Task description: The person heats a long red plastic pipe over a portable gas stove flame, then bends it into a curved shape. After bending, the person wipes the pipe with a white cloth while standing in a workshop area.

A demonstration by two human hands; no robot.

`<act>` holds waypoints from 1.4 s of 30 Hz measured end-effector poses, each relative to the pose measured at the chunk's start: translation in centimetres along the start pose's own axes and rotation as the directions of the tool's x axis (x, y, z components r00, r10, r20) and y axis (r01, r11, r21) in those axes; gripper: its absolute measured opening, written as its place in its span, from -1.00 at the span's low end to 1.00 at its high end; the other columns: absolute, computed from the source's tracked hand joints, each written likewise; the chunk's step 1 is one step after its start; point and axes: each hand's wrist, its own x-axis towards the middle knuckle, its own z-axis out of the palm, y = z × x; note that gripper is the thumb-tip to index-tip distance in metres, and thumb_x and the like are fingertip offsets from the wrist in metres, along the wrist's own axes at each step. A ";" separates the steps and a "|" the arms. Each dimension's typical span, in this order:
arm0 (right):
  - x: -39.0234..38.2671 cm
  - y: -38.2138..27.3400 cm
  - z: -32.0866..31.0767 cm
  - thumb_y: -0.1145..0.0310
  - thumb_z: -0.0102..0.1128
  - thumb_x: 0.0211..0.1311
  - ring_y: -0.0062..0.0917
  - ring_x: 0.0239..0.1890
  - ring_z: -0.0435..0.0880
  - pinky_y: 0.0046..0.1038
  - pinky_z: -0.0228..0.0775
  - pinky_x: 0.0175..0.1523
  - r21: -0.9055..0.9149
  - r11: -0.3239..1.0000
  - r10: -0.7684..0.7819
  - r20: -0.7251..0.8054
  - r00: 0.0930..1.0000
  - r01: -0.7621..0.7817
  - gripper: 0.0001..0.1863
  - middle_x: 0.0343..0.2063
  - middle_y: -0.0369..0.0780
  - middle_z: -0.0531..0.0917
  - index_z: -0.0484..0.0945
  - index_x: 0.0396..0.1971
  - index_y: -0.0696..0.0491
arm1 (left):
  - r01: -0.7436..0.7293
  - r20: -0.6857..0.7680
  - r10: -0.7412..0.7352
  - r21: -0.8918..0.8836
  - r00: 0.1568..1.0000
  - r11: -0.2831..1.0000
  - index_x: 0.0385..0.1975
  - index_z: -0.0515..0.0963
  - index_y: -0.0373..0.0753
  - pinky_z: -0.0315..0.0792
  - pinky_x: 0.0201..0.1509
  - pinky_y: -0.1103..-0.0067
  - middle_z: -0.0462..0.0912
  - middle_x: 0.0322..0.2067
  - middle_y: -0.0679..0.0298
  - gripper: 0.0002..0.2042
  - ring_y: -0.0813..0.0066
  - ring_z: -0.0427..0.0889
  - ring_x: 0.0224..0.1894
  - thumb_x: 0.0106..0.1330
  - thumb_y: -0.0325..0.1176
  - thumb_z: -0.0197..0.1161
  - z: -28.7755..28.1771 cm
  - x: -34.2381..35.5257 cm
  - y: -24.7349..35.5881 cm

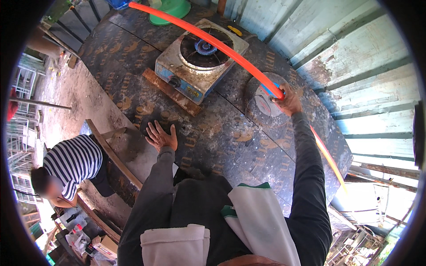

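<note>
Over the dark, printed-panel counter (199,146) the hands are well apart; the right hand (289,100) is wrapped around a long, glossy orange-red tube (213,41), which extends to either side of it; the left hand (163,136) lies palm-down, fingers spread, on the counter; a worn brown wooden strip (171,92) borders a grimy, square metal gas stove (191,65) with blue flame; beyond sits a green plastic basin (174,11).

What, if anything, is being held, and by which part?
The right hand holds the orange pipe partway along; the left hand, spread open, holds nothing.
</note>
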 end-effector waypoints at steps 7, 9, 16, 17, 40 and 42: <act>-0.1 1.2 0.7 0.03 0.44 0.32 -0.11 0.09 0.74 -0.08 0.55 0.14 0.034 0.999 -0.038 -0.057 0.998 0.040 -0.40 0.02 -0.17 0.74 0.49 0.27 -0.07 | -0.003 -0.006 0.003 -0.002 1.000 1.000 0.70 -0.03 -0.04 -0.35 0.71 -0.12 -0.21 0.71 0.16 -0.08 0.05 -0.28 0.73 0.51 0.40 -0.01 -0.1 0.2 0.4; 0.2 0.0 0.6 0.04 0.43 0.33 -0.10 0.08 0.74 -0.08 0.55 0.14 0.080 0.997 -0.004 -0.020 1.000 0.006 -0.41 0.03 -0.16 0.74 0.50 0.27 -0.08 | 0.005 -0.007 -0.005 0.001 1.000 1.000 0.70 -0.03 -0.04 -0.35 0.71 -0.12 -0.20 0.71 0.16 -0.08 0.06 -0.28 0.73 0.51 0.40 -0.01 -0.2 0.1 0.1; 0.7 0.2 0.5 0.12 0.49 0.31 -0.08 0.05 0.75 -0.09 0.56 0.11 0.048 0.999 -0.015 0.020 1.000 0.014 -0.44 -0.01 -0.14 0.74 0.51 0.24 -0.10 | 0.006 0.001 -0.006 0.002 1.000 1.000 0.70 -0.02 -0.04 -0.35 0.71 -0.12 -0.20 0.71 0.16 -0.07 0.06 -0.28 0.73 0.50 0.42 -0.02 -0.2 0.2 0.3; 0.9 0.3 0.6 0.13 0.50 0.30 -0.08 0.06 0.75 -0.09 0.56 0.11 0.024 0.999 -0.034 0.024 0.999 0.033 -0.44 -0.01 -0.14 0.74 0.51 0.24 -0.10 | 0.006 0.000 -0.006 0.001 1.000 1.000 0.70 -0.02 -0.04 -0.36 0.71 -0.12 -0.20 0.71 0.16 -0.07 0.06 -0.28 0.73 0.50 0.42 -0.02 0.0 0.2 0.2; 1.3 -1.1 0.7 0.07 0.55 0.23 -0.11 0.03 0.73 -0.07 0.54 0.11 0.157 0.983 0.090 0.020 0.996 -0.092 -0.48 0.00 -0.15 0.71 0.58 0.07 -0.01 | 0.004 0.002 -0.004 -0.003 1.000 1.000 0.70 -0.03 -0.03 -0.35 0.70 -0.15 -0.19 0.71 0.14 -0.08 0.04 -0.30 0.74 0.51 0.42 -0.05 0.2 0.2 -0.1; 1.3 -1.6 0.4 0.07 0.55 0.23 -0.13 0.01 0.74 -0.09 0.55 0.10 0.163 0.982 0.092 0.020 0.996 -0.094 -0.50 0.00 -0.15 0.71 0.60 0.04 0.00 | 0.001 -0.001 -0.001 -0.009 1.000 1.000 0.70 -0.03 -0.03 -0.36 0.70 -0.15 -0.19 0.71 0.14 -0.08 0.04 -0.30 0.73 0.51 0.41 -0.04 0.0 0.2 0.0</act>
